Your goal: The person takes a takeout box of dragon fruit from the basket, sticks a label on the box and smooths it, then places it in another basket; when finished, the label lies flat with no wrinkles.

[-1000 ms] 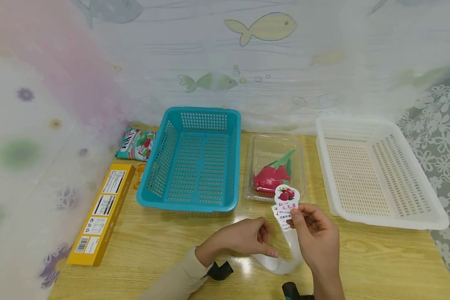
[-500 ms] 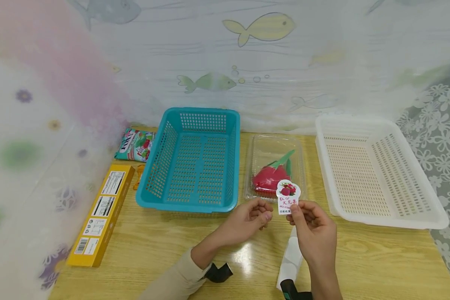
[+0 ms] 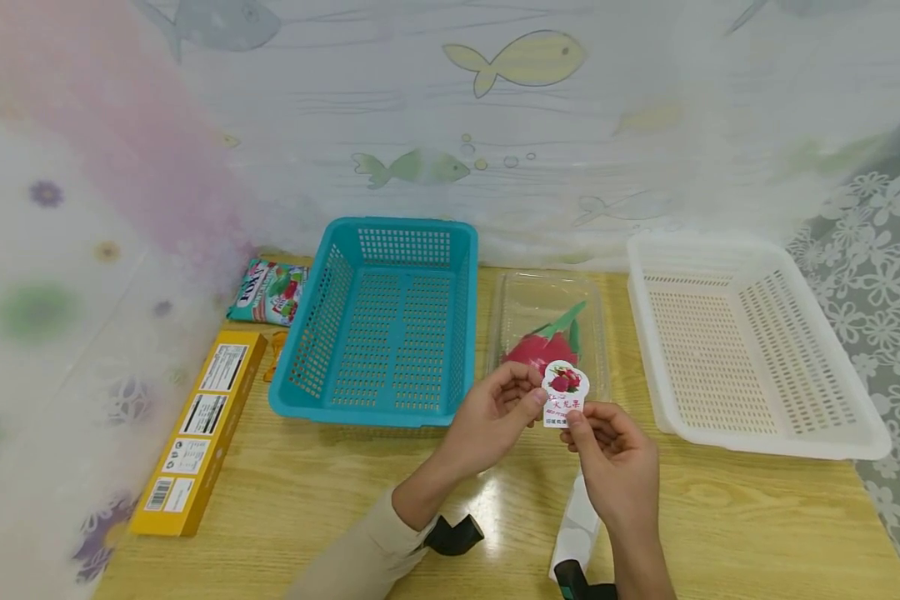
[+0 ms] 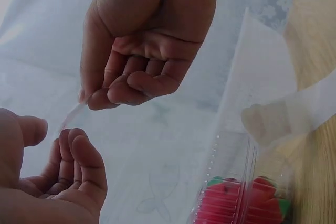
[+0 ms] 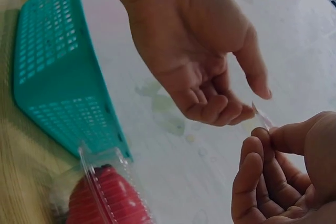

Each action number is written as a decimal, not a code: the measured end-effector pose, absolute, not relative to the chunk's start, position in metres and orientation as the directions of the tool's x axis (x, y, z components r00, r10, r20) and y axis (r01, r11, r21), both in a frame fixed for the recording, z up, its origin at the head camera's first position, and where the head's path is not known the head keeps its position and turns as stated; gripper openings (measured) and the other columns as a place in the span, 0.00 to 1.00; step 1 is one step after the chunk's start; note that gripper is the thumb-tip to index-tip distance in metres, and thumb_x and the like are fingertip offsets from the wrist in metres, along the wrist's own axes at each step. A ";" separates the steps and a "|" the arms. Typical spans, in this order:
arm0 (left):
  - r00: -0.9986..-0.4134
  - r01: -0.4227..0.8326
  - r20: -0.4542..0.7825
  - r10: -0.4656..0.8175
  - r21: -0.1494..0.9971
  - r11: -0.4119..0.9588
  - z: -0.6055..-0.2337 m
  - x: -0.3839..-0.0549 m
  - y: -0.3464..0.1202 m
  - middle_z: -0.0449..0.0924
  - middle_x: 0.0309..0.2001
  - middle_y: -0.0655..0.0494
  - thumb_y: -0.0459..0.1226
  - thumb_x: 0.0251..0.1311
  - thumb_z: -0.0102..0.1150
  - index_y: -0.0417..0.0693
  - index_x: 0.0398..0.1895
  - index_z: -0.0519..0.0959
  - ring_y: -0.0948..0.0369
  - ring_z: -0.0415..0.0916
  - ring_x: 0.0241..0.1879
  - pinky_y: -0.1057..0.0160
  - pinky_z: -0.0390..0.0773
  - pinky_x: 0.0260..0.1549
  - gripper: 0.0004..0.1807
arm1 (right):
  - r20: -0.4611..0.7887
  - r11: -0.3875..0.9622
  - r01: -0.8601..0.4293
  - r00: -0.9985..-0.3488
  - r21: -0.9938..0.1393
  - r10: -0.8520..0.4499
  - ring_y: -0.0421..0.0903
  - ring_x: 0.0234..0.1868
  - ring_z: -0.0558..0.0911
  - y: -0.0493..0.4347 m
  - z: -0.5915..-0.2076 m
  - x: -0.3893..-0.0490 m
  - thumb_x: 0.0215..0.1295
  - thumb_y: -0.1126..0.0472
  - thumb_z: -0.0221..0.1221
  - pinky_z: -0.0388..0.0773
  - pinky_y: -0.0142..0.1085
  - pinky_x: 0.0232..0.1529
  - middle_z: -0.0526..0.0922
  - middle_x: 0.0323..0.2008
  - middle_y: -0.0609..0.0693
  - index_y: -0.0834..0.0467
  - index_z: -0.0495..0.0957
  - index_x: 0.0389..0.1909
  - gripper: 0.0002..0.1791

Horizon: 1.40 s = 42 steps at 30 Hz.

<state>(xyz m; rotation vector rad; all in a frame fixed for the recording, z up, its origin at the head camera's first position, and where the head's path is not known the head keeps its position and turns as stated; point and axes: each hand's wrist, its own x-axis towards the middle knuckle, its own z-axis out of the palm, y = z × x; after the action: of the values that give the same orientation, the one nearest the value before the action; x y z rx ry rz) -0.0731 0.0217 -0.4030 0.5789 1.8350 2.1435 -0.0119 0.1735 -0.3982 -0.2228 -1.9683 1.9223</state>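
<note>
In the head view, my right hand (image 3: 617, 458) pinches a white flower-topped sticker label (image 3: 565, 392) printed with red dragon fruit, by its lower right edge. My left hand (image 3: 487, 421) is at the label's left edge. The right wrist view shows the left thumb (image 5: 254, 74) apart from the fingers, with the label's edge between them, near the index fingertip. Behind the hands stands a clear plastic clamshell box (image 3: 600, 333) with a pink dragon fruit (image 3: 532, 350) with green leaves inside, partly hidden by the hands. A white backing strip (image 3: 576, 529) lies beside the right wrist.
A teal basket (image 3: 467, 325) stands left of the box and a white basket (image 3: 645, 333) to its right. Further left lie a yellow carton (image 3: 202, 433), a Foxy-style candy bag (image 3: 266, 292) and a small orange item (image 3: 276, 354). The wooden table meets a fish-patterned curtain.
The backing strip has come away from the label and dropped to the table. My left hand rises and moves right to the label's edge; the right hand shifts slightly left with it.
</note>
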 end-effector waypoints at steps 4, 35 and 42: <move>-0.903 0.062 0.121 0.412 0.986 -0.155 -0.402 -0.075 0.024 0.76 0.37 0.43 0.29 0.72 0.55 0.30 0.48 0.75 0.68 0.74 0.33 0.75 0.77 0.35 0.08 | 0.130 0.090 -0.105 -0.927 -0.990 0.353 0.36 0.25 0.85 0.173 -0.399 -0.013 0.66 0.77 0.61 0.82 0.26 0.30 0.86 0.25 0.43 0.73 0.80 0.36 0.01; -0.920 0.105 0.066 0.386 0.991 0.082 -0.409 -0.098 0.030 0.79 0.34 0.51 0.35 0.70 0.59 0.39 0.43 0.79 0.67 0.73 0.28 0.74 0.74 0.29 0.06 | 0.136 0.407 0.031 -0.918 -0.913 0.373 0.35 0.27 0.79 0.191 -0.400 -0.041 0.68 0.59 0.67 0.74 0.25 0.29 0.81 0.26 0.34 0.61 0.86 0.39 0.08; -0.930 0.107 0.048 0.365 0.984 0.143 -0.402 -0.105 0.033 0.80 0.34 0.52 0.36 0.71 0.60 0.41 0.42 0.80 0.65 0.73 0.29 0.73 0.73 0.29 0.06 | 0.129 0.417 0.033 -0.927 -0.908 0.353 0.33 0.27 0.78 0.194 -0.396 -0.052 0.68 0.58 0.67 0.75 0.24 0.30 0.80 0.25 0.31 0.62 0.86 0.40 0.10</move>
<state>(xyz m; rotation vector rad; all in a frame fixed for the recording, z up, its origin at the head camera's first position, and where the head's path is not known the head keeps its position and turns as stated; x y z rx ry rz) -0.1049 0.0328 -0.4021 0.4650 2.2124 1.8760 -0.0516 0.1942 -0.3960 -0.3343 -2.3762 1.5131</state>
